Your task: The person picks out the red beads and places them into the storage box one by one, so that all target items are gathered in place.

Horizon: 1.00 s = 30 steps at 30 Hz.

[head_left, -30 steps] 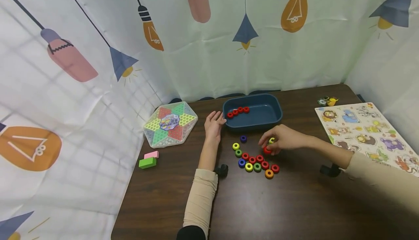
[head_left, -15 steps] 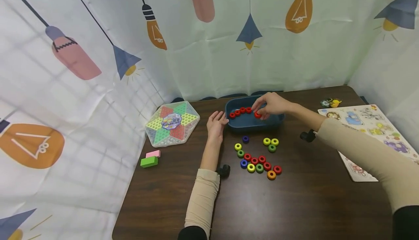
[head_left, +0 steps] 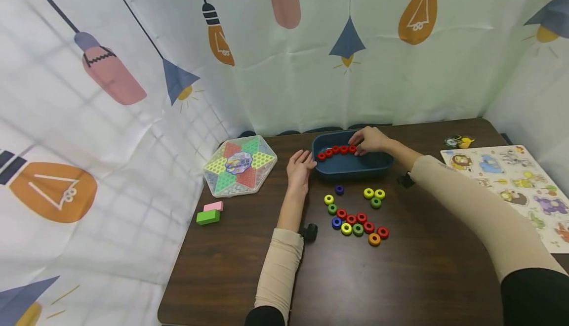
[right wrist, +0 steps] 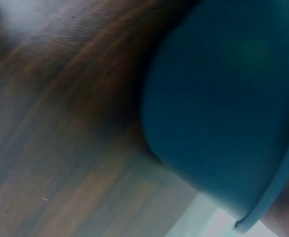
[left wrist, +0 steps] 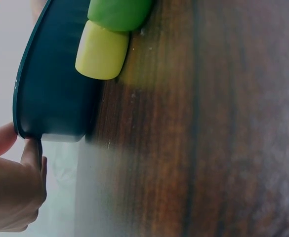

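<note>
A dark blue plastic tub (head_left: pixel 351 169) stands at the back of the table with several red rings (head_left: pixel 335 149) in a row inside. My right hand (head_left: pixel 372 141) reaches over its right part and pinches the red ring (head_left: pixel 352 149) at the row's right end. At the tub's left end, my left hand (head_left: pixel 299 169) holds the rim; the left wrist view shows a digit on either side of the tub's rim (left wrist: pixel 17 94). In the right wrist view the tub's wall (right wrist: pixel 208 113) hides nearly all of that hand.
Loose rings, among them yellow (head_left: pixel 346 228), blue (head_left: pixel 340 189), green (head_left: pixel 376 202) and orange (head_left: pixel 374 239), lie in front of the tub. A hexagonal star game board (head_left: pixel 240 165) and blocks (head_left: pixel 208 217) lie left, an animal puzzle (head_left: pixel 511 183) and small trinkets (head_left: pixel 460 142) right.
My right hand has carried a red ring from the table into the tub, to the right end of the row. The left hand stays at the tub's rim. The head view has shifted slightly.
</note>
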### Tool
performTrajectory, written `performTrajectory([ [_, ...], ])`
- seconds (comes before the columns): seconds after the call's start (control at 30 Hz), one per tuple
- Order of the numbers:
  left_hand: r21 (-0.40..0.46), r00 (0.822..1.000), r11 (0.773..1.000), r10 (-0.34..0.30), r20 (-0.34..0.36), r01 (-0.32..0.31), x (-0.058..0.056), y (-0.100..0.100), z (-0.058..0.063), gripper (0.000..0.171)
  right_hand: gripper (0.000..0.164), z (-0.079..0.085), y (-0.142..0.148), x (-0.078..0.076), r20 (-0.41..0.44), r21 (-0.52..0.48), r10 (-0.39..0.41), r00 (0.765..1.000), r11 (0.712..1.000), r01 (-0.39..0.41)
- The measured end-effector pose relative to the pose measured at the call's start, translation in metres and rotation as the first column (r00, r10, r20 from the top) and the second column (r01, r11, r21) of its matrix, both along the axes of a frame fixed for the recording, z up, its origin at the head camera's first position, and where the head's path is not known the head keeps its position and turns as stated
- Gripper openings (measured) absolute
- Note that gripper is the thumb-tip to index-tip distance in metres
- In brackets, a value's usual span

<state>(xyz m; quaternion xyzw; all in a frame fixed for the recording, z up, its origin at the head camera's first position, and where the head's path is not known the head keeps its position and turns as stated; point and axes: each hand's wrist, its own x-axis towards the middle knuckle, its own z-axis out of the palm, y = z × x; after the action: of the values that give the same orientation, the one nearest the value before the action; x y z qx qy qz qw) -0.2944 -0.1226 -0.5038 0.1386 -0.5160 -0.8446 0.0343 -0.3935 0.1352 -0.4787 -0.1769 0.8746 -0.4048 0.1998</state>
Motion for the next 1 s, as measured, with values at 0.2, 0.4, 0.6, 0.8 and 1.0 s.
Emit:
performTrajectory([
  [0.2,-0.013,1.000,1.000,-0.016,-0.008,0.016,0.000,0.002,0.002,0.071,0.036,0.004,0.012,0.018,-0.075,-0.049,-0.008,0.997,0.999,0.004],
  [0.4,-0.018,1.000,1.000,-0.017,-0.002,0.017,-0.001,0.002,0.000,0.069,0.022,0.024,0.018,0.056,-0.223,-0.075,0.044,0.974,0.995,-0.062],
  [0.6,-0.014,1.000,1.000,-0.010,0.011,0.010,0.000,0.001,-0.001,0.067,0.016,0.038,0.018,0.110,-0.237,-0.070,0.209,0.949,0.970,-0.231],
  [0.8,-0.028,1.000,0.999,-0.020,-0.007,0.019,-0.001,-0.001,0.000,0.067,0.023,0.026,0.026,0.152,-0.057,0.067,0.433,0.900,0.901,-0.429],
  [1.0,-0.016,1.000,1.000,-0.025,0.011,0.026,-0.002,0.002,-0.003,0.067,0.037,0.003,0.038,0.183,0.129,0.058,0.382,0.915,0.918,-0.392],
])
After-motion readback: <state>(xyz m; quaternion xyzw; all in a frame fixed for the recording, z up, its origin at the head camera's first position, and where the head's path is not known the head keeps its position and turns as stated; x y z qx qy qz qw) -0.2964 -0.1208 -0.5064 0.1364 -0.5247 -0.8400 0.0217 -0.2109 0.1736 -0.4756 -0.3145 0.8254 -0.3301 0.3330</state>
